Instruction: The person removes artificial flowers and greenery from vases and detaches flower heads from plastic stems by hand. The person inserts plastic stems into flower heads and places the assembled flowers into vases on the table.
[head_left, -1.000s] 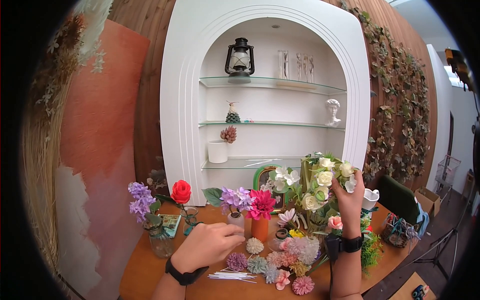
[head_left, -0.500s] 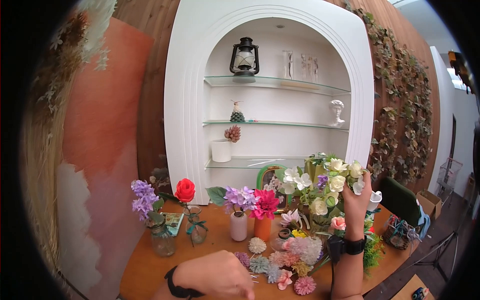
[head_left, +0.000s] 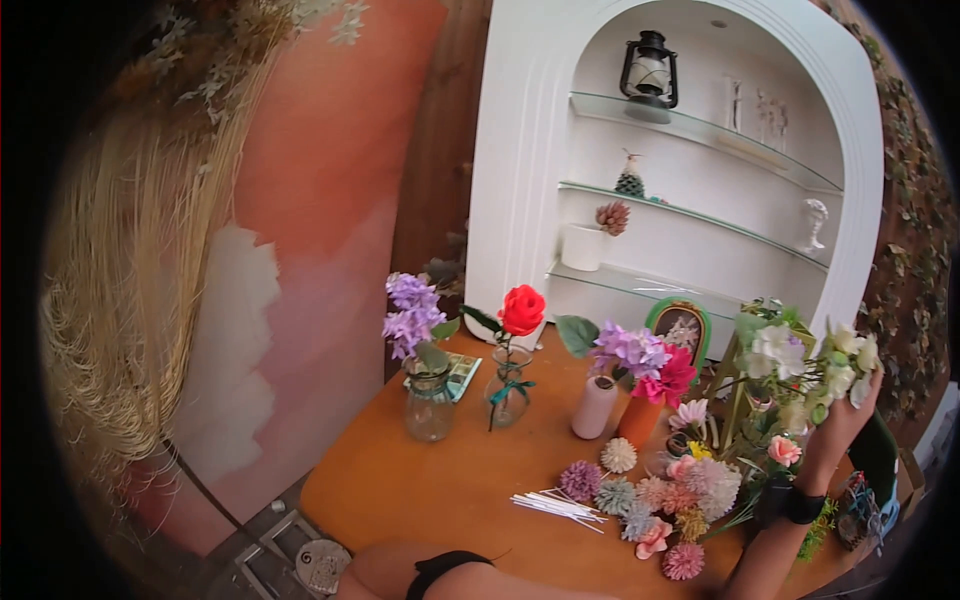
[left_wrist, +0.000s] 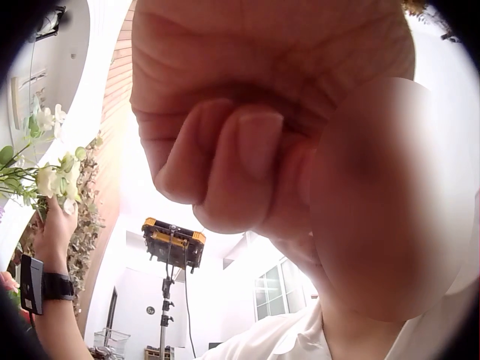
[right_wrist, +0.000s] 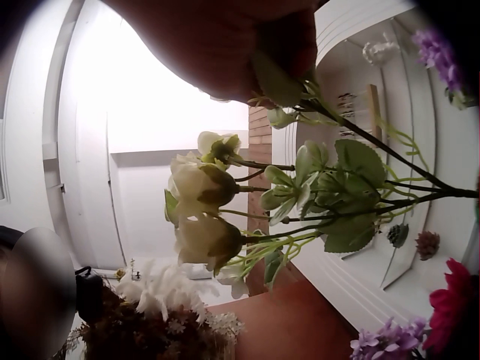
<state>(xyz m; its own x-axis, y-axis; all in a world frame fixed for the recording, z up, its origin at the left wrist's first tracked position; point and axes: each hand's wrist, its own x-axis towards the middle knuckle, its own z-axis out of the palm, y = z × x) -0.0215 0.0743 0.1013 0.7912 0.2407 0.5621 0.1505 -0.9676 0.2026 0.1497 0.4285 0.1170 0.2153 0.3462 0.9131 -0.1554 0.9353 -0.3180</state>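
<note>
My right hand (head_left: 845, 425) grips a spray of white artificial roses (head_left: 850, 365) on the right of the table. In the right wrist view the right hand (right_wrist: 225, 37) lies over a green leaf on the dark branching stem (right_wrist: 420, 195), with cream rose heads (right_wrist: 199, 187) hanging below. Close up in the left wrist view, my left hand (left_wrist: 232, 150) has its fingers curled into the palm, with nothing visible in them. It is raised near a blurred face. Only the strapped left wrist (head_left: 450, 570) and part of the arm show at the head view's bottom edge.
Pompom flowers (head_left: 640, 495) and white sticks (head_left: 558, 508) lie on the wooden table (head_left: 400, 500). Behind them stand a glass jar with purple flowers (head_left: 430, 410), a red rose (head_left: 522, 310) in a vase, a pink vase (head_left: 595, 408), an orange vase (head_left: 638, 420) and a green-framed picture (head_left: 700, 325).
The head view has swung left and tilted. My left hand has left the white sticks and drawn back toward the body. The right hand stays at the white roses.
</note>
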